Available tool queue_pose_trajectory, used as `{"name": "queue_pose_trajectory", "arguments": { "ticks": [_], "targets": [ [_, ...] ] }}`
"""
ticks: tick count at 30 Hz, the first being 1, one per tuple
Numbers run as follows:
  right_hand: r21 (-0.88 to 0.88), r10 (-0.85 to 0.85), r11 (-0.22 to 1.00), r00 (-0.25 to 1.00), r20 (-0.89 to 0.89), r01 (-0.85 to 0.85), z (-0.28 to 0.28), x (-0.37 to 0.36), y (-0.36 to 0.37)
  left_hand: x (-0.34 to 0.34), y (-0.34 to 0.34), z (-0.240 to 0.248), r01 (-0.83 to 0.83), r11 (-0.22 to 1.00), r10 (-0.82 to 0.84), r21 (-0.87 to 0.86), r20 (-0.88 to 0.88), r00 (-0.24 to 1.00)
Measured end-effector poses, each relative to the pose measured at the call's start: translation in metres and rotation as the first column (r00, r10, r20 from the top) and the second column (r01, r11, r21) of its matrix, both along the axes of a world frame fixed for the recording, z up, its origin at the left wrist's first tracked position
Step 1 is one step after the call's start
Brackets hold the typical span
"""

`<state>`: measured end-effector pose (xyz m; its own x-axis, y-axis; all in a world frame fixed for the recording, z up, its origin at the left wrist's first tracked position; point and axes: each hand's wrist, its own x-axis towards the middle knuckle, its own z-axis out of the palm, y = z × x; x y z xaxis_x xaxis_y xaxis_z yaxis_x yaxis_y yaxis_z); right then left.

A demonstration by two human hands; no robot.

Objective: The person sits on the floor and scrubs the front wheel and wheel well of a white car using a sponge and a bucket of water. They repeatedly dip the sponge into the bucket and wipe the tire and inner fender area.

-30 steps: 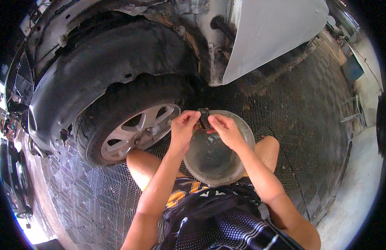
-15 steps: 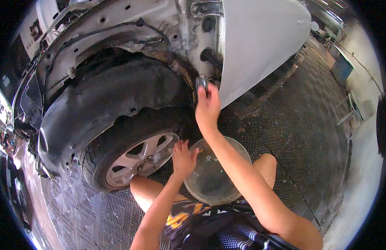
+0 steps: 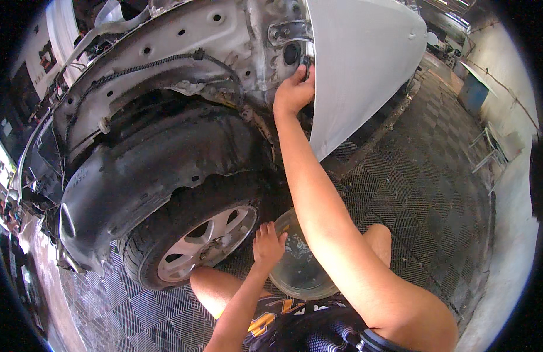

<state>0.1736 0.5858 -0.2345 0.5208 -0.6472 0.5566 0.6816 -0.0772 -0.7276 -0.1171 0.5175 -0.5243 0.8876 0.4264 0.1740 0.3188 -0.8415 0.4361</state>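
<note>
My right hand (image 3: 293, 94) reaches up to the car's pillar, beside the rear edge of the exposed wheel well. Its fingers are closed on a small dark object (image 3: 307, 63), mostly covered by the hand; I cannot make out its kind. The light grey door panel (image 3: 365, 70) stands just to the right of that hand. Lower down, my left hand (image 3: 269, 246) holds nothing, its fingers stretched out over the left rim of a round tub (image 3: 309, 293) of murky liquid. That tub sits between my legs, partly covered by my right forearm.
Left of my hands are an alloy wheel with its tyre (image 3: 192, 249) and a black wheel arch liner (image 3: 166, 146). Bare metal bodywork (image 3: 166, 41) with a cable rises above. Patterned mats (image 3: 424, 223) lie on the floor; a pale wall (image 3: 512, 193) stands at right.
My right hand has moved up along the pillar with the dark object, closer to the panel's edge. My left hand stays near the tub's rim. The whole view has shifted slightly.
</note>
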Motion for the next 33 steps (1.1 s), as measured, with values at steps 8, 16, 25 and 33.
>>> {"name": "queue_pose_trajectory", "arguments": {
  "ticks": [8, 16, 25, 33],
  "targets": [
    [-0.018, 0.063, 0.998, 0.988, 0.144, -0.061, -0.001, -0.002, -0.003, -0.001, 0.000, -0.001, 0.003, 0.999, -0.004, -0.032, -0.030, 1.000],
    [-0.123, 0.104, 0.990, 0.964, 0.244, -0.075, -0.002, 0.006, -0.006, -0.002, -0.002, 0.005, 0.017, 1.000, -0.017, 0.004, -0.045, 0.999],
    [-0.010, -0.048, 0.999, 0.959, 0.280, 0.053, 0.019, 0.008, 0.001, 0.003, -0.005, 0.011, 0.022, 1.000, -0.021, 0.009, -0.092, 0.996],
    [-0.162, -0.133, 0.968, 0.938, 0.320, 0.193, -0.007, 0.008, -0.009, 0.005, -0.003, 0.009, 0.013, 0.998, -0.021, -0.065, -0.130, 0.991]
  ]
}}
